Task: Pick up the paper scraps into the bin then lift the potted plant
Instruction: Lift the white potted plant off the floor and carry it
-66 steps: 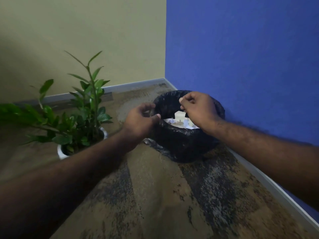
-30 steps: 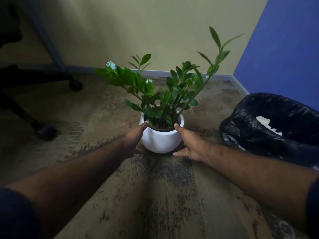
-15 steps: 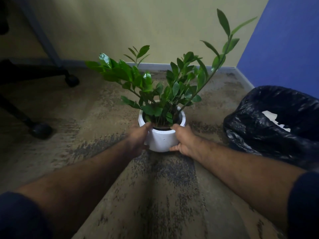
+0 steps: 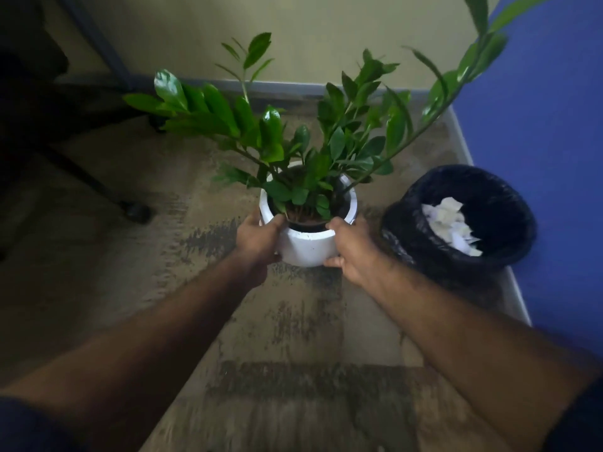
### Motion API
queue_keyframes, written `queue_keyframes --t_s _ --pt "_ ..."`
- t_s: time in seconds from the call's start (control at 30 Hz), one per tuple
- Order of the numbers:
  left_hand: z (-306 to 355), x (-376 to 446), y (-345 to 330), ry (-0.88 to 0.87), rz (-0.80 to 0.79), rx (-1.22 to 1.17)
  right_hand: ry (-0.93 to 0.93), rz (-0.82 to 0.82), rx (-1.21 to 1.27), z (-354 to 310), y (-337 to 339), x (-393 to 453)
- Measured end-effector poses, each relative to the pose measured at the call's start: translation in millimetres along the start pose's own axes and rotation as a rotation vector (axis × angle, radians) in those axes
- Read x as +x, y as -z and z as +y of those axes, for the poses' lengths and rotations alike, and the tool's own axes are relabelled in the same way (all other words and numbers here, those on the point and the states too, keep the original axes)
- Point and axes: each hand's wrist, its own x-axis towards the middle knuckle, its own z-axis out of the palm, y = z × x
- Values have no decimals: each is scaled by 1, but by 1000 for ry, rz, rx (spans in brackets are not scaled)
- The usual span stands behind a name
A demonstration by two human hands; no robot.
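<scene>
Potted plant (image 4: 308,223), seemingly raised off the floor since before, gripped by left hand (image 4: 257,239) and right hand (image 4: 354,247) fingers.

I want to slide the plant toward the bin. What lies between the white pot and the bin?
Head view: only bare carpet shows between the white pot and the bin.

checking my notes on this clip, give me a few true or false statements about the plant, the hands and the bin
1. Both hands grip the white pot, left hand and right hand on opposite sides. True.
2. The bin has a white liner. False: it is black.
3. Paper scraps lie inside the bin. True.
4. The bin stands on the plant's left. False: on its right, by the blue wall.
5. The right hand holds a paper scrap. False: only the pot.
</scene>
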Motion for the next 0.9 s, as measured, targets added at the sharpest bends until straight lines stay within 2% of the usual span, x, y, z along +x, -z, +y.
queue_keyframes --t_s 0.27,0.53,0.7,0.9 --pt "163 -170 1 19 -61 30 -37 0 33 -147 44 -167" --pt "300 -304 -26 21 -15 81 -50 -25 2 -276 98 -291" --pt "334 -330 -44 -8 -33 65 -27 6 -50 -318 116 -308" --pt "356 -295 -56 -3 -18 65 -17 -2 -142 -348 103 -277"
